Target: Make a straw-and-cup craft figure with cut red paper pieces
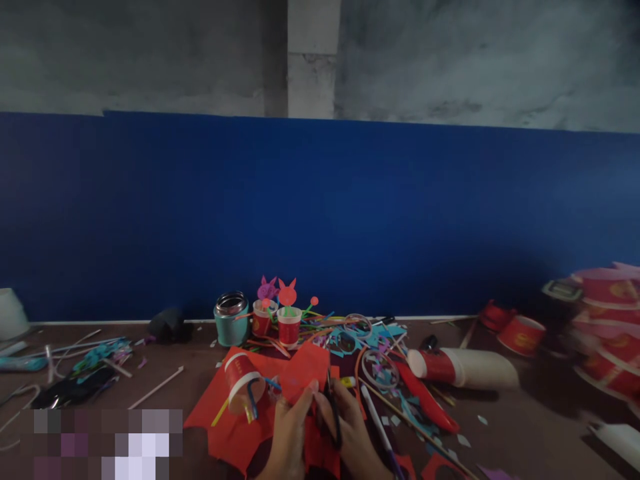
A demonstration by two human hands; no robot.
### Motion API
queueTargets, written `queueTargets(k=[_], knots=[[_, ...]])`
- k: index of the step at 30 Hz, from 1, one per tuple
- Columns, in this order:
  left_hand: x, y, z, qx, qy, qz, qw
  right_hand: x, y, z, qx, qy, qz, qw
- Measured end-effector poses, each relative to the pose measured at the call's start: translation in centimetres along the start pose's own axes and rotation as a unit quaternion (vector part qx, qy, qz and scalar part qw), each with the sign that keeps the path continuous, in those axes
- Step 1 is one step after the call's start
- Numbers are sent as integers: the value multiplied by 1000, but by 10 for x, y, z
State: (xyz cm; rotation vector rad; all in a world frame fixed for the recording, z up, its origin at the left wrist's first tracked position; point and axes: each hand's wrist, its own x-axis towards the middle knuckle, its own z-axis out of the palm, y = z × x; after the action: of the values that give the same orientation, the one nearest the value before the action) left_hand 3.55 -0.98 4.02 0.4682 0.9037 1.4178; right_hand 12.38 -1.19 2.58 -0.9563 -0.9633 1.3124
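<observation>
My left hand (289,427) grips a piece of red paper (306,368) between thumb and fingers, lifted over the table. In my right hand (354,430) is a pair of black-handled scissors (337,427), blades pointing away from me along the paper's right edge. Whether the blades are apart is too small to tell. More red paper (233,430) with uneven edges lies beneath and left of my hands. On it rests a tipped red-and-white paper cup (240,377) with blue and yellow strips at its mouth. A capped marker (377,427) lies beside my right hand.
Two decorated paper cups (289,328) stand by a teal jar (232,327) at the back. Tape rolls (380,369) and colourful scraps lie right of centre. A long stack of cups (470,369) lies farther right. A blue panel (320,220) borders the table's back.
</observation>
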Motion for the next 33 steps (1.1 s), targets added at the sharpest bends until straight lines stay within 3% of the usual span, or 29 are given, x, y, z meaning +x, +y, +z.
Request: queueTargets(k=[5,11,23,28,33], knots=[[2,-1,-1,10,-7,-3,1000,-1,-4,1,-2,-33,-3,999],[3,0,-3,2,-21,13,1000,-1,-3,1,2,-8,6,1000],[12,-1,-9,7,-6,10,1000,1,-9,2,-20,-39,-22,999],[15,-2,-12,17,16,18,1000,1,-4,1,-53,-11,-45,998],[19,-3,-13,29,63,24,997,1,-9,1,-88,-39,-58,994]])
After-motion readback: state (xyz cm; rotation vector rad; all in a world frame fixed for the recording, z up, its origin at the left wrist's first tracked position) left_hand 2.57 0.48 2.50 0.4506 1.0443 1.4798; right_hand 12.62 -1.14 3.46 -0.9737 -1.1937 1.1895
